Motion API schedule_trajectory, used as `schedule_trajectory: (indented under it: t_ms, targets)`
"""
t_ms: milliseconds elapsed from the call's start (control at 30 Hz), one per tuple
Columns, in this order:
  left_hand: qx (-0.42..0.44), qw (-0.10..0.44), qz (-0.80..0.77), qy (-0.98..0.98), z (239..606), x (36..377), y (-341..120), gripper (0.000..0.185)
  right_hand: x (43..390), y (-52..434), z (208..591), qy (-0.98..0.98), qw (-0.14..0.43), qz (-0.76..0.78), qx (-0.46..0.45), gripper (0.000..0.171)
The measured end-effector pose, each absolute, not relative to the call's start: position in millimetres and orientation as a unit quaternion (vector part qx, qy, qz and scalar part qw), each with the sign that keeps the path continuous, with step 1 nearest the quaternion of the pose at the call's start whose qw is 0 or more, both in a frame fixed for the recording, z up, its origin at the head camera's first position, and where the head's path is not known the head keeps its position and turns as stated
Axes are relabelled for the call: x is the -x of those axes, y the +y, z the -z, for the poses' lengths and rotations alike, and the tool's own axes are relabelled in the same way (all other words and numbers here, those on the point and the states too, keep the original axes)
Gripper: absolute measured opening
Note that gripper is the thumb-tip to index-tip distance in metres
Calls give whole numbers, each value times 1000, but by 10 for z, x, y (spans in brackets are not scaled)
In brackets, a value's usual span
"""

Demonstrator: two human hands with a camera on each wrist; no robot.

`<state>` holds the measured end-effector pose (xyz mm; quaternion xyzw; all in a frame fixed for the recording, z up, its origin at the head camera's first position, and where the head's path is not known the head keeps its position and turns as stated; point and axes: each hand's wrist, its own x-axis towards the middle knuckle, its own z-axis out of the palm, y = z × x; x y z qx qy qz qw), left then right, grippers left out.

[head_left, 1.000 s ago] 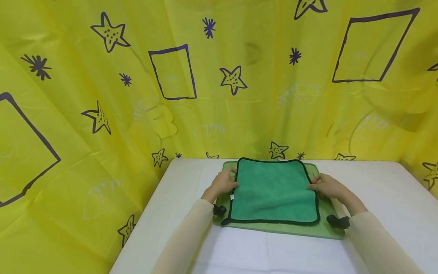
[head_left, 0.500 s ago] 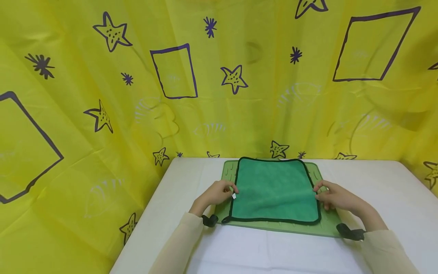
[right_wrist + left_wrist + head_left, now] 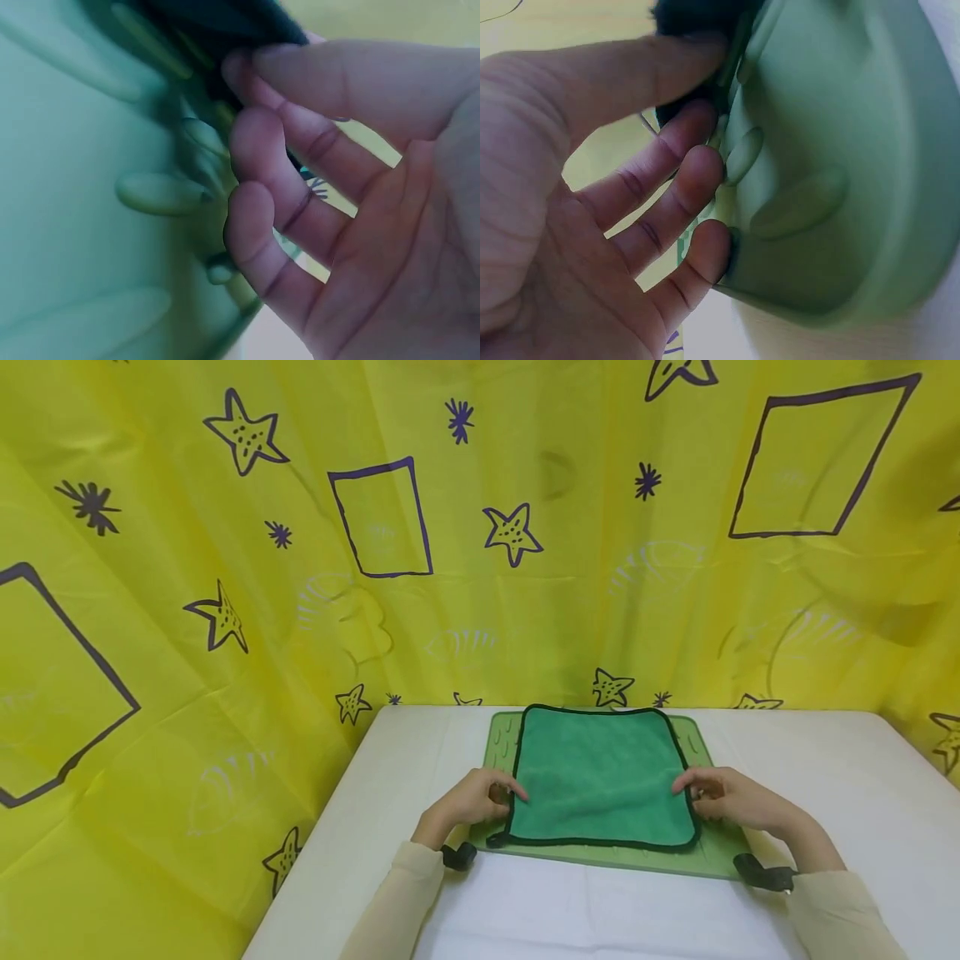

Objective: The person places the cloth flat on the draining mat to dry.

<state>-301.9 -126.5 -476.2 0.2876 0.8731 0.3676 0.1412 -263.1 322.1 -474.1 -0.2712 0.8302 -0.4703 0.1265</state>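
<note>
green towel flat, centred on ridged green mat, white bench | left hand grip pinches left hem, thumb on top | right hand mirrors on right hem | symmetric hold likely keeps cloth taut, square

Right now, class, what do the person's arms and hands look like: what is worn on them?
Both arms wear long, pale cream sleeves. A black strap with a small dark device sits at each wrist. The left hand and right hand are bare: no gloves and no rings visible.
</note>
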Motion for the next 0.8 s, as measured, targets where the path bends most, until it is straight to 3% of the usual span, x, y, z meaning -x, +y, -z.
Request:
schedule_trajectory:
  t_ms: [333, 800]
  targets:
    - [-297, 114, -358, 878, 4724, 2996, -1302, 22, 2615, 3244, 4695, 848, 132, 436, 270, 18]
    - [-284, 76, -393, 871, 4684, 3019, -1364, 16, 2572, 3332, 4598, 860, 141, 433, 228, 18]
